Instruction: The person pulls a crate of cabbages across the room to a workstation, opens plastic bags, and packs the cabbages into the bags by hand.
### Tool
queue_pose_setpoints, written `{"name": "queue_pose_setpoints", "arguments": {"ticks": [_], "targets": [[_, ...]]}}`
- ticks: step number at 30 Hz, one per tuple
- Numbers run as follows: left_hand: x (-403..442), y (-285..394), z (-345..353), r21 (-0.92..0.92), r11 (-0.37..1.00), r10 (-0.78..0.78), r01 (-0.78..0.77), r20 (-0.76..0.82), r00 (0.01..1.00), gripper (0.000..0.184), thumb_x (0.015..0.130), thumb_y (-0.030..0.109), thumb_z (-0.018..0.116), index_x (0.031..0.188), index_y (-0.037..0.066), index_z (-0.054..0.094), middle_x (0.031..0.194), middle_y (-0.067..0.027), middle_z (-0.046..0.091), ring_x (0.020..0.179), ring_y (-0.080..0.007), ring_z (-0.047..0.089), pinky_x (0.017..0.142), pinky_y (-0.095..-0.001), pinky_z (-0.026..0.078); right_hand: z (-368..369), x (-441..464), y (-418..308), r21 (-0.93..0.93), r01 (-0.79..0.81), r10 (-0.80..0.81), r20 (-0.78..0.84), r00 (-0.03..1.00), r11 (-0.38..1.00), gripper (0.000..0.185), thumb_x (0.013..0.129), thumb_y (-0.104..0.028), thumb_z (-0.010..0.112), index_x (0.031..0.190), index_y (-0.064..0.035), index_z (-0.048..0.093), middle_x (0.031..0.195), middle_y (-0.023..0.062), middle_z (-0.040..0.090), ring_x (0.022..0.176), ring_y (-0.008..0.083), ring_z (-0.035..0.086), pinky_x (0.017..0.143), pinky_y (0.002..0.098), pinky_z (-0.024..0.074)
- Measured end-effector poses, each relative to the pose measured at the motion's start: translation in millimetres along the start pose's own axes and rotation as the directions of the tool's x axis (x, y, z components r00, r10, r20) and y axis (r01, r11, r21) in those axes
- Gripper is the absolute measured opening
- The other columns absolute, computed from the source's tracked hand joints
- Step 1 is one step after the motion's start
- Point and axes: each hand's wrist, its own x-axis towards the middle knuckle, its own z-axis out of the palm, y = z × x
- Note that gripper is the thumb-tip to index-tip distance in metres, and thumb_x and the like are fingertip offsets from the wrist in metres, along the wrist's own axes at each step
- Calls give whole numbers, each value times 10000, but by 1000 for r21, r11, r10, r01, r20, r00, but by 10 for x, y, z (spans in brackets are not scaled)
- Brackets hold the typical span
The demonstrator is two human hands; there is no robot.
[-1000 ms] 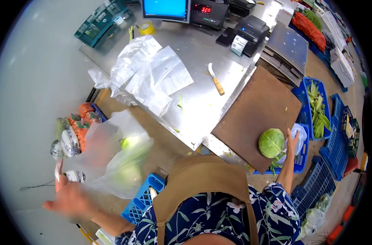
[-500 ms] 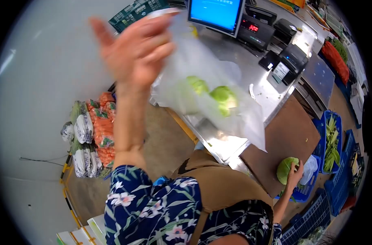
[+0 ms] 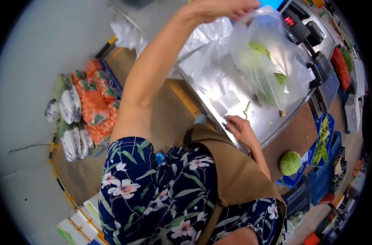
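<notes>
Left arm (image 3: 153,67): reaching far forward, elbow slightly bending, forearm slanting toward upper right. Left hand (image 3: 229,8): lying at top edge of view, fingers curling in a grip. Right forearm (image 3: 259,159): angling inward across the front. Right hand (image 3: 241,130): hovering low, fingers loosely bending, grasping nothing.

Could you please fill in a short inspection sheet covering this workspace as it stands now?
Surface: metal table, with a brown board at its right.
Job's things: cabbage on the board; clear plastic bag with pale green vegetables inside.
Clutter: loose plastic bags and a green scrap on the table.
Hands: left hand grips the bag's top; right hand at the table edge, nothing seen in it.
Cables: thin dark line by the left wall, possibly a cable.
Surroundings: bagged carrots at left.
</notes>
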Motion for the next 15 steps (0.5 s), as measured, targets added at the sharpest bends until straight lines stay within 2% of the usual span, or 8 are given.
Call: {"name": "queue_pose_setpoints", "arguments": {"ticks": [1,3,4,5,8,9,12,15], "targets": [[-234,-117,-139,-104,993,35,-51,-144,989,388,896,346,555,1115,28,587,889,-36,630,832,-116,576,696,-259,457,59,71,56,8,-37,37,4,999,999,263,814,-104,632,1045,14,587,888,153,633,805,256,625,705,336,489],[-730,-742,-442,-198,971,-11,-131,-591,807,454,889,374,550,1126,-13,536,907,-48,573,727,-104,518,627,-243,418,117,175,217,-27,-159,159,6,987,987,271,814,-100,636,1053,17,582,845,138,627,773,207,617,693,305,488],[-1007,-1139,-503,-236,958,-82,-164,-772,630,521,871,386,566,1102,-76,500,828,-47,517,626,-93,466,551,-229,377,134,200,291,-42,-175,174,-32,984,984,265,810,-93,640,1044,19,590,837,121,630,770,173,612,709,281,487],[-1322,-1682,-427,-274,949,-210,-157,-919,335,327,875,328,523,797,15,582,732,-46,559,593,-122,503,513,-262,380,142,214,326,-7,-199,199,-54,979,980,260,809,-92,641,1040,18,594,845,118,634,774,172,613,715,281,488],[-2394,-3266,238,-536,738,-648,411,-734,206,336,841,241,443,559,82,534,499,-56,493,465,-139,475,408,-297,332,122,233,300,27,-290,291,-84,953,957,241,808,-90,643,1022,17,612,878,105,648,794,168,616,744,282,492],[-2654,-3740,627,-502,473,-820,724,-552,153,282,841,187,441,651,45,594,543,-84,549,502,-197,541,459,-347,412,127,245,289,2,-296,296,-66,953,955,243,807,-88,644,1024,17,609,875,107,647,793,171,617,742,285,493],[-2824,-4191,1756,-387,352,-935,852,-99,340,276,835,222,528,990,22,636,926,-141,632,872,-257,594,742,-354,472,103,271,260,-86,-277,277,-15,961,957,247,809,-87,643,1031,14,605,876,112,647,798,176,622,735,291,496],[-2553,-3990,2298,-564,452,-886,692,-196,419,393,848,196,547,1172,-26,535,1071,-158,601,969,-252,560,828,-332,436,100,291,142,-183,-202,210,25,977,962,246,812,-82,639,1037,11,602,890,123,646,800,191,625,723,300,498]]}}
